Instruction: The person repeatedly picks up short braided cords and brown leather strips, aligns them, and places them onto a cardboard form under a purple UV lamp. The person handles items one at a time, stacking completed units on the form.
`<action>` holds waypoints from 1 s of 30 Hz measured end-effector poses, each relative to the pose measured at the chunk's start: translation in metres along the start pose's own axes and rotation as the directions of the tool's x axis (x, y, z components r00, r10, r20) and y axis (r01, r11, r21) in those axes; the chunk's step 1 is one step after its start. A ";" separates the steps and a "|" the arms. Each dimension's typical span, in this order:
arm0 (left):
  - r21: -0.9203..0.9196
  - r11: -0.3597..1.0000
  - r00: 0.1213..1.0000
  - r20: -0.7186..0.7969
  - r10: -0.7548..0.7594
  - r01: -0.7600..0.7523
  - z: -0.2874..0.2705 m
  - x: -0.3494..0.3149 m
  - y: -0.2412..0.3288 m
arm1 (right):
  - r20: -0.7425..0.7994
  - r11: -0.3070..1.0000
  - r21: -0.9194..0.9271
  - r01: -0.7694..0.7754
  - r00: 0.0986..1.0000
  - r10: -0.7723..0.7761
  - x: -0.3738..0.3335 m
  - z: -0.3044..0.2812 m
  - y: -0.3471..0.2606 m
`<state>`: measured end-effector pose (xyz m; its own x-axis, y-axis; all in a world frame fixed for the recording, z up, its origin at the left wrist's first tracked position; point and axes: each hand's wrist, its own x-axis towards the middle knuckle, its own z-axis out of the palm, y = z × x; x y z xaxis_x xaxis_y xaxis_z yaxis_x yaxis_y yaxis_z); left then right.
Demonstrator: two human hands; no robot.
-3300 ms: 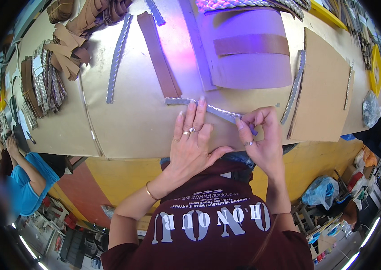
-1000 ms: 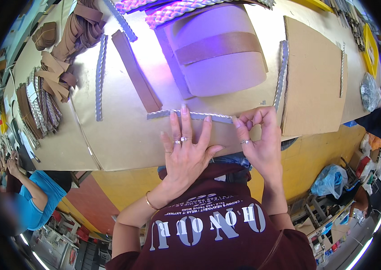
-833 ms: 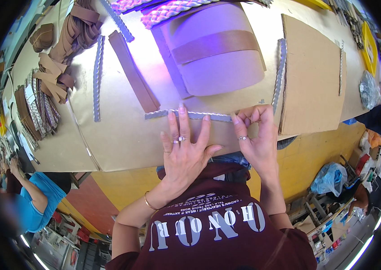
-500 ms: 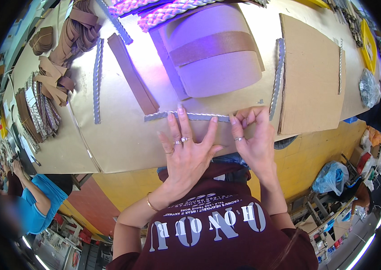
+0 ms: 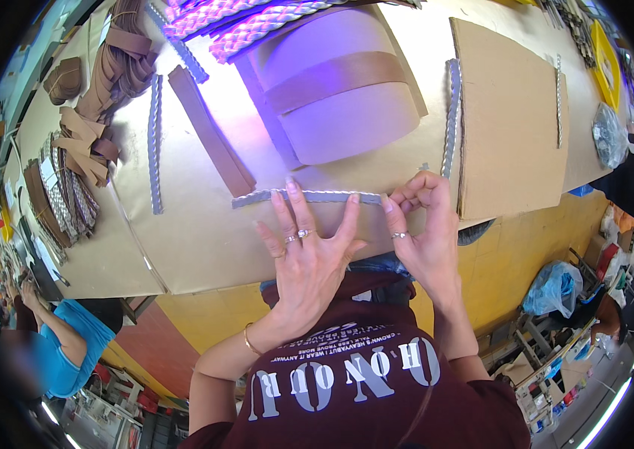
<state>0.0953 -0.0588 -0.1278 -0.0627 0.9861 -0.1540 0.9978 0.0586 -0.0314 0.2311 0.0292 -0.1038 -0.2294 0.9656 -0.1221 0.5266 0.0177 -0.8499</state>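
Observation:
A narrow grey strip with a white braided edge (image 5: pixel 324 196) lies crosswise near the front of the table. My left hand (image 5: pixel 308 254) is open, its fingers spread; several fingertips press the strip down along its length. My right hand (image 5: pixel 427 232) is closed, thumb and forefinger pinching the strip's right end. Its other fingers are curled. Just beyond the strip's left end lies a flat brown strip (image 5: pixel 211 131). Farther back stands a wide roll of light material with a brown band round it (image 5: pixel 343 82).
Similar braided strips lie at the left (image 5: pixel 155 146) and beside the cardboard sheet (image 5: pixel 511 120) at the right. Bundles of brown strips (image 5: pixel 119 60) and braided pieces (image 5: pixel 70 183) sit far left. A person in blue (image 5: pixel 77 337) is at the left, beyond the table edge.
The whole view has shifted slightly, so the table's things appear a little farther left. Both hands keep nearly the same pose on the braided strip.

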 end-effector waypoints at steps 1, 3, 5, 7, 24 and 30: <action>0.000 1.000 1.000 0.001 -0.004 0.004 0.000 0.000 0.000 | -0.002 1.000 0.007 -0.019 1.000 0.019 0.000 0.000 0.000; 0.010 1.000 1.000 -0.009 -0.002 0.002 0.000 0.000 0.000 | -0.003 1.000 -0.002 -0.025 1.000 0.025 -0.001 0.002 0.000; 0.013 1.000 1.000 -0.013 -0.003 0.003 -0.001 0.000 0.000 | -0.008 0.999 -0.037 0.000 1.000 -0.001 -0.002 0.004 0.000; 0.003 1.000 1.000 -0.009 -0.002 0.002 -0.001 0.000 0.000 | -0.023 0.999 -0.043 0.027 0.999 -0.028 -0.003 0.006 0.002; -0.319 0.939 0.991 -0.005 0.132 -0.126 0.008 -0.002 0.013 | -0.081 0.903 -0.342 0.262 0.949 -0.306 -0.023 0.015 0.027; -0.263 0.958 0.993 0.004 0.121 -0.115 0.007 -0.001 0.015 | 0.029 0.773 -0.564 0.290 0.943 -0.333 -0.043 0.014 0.037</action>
<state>0.1103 -0.0602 -0.1352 0.0579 0.9853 -0.1610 0.9688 -0.0165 0.2474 0.2493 -0.0151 -0.1369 -0.4152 0.8968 0.1526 0.8023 0.4401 -0.4033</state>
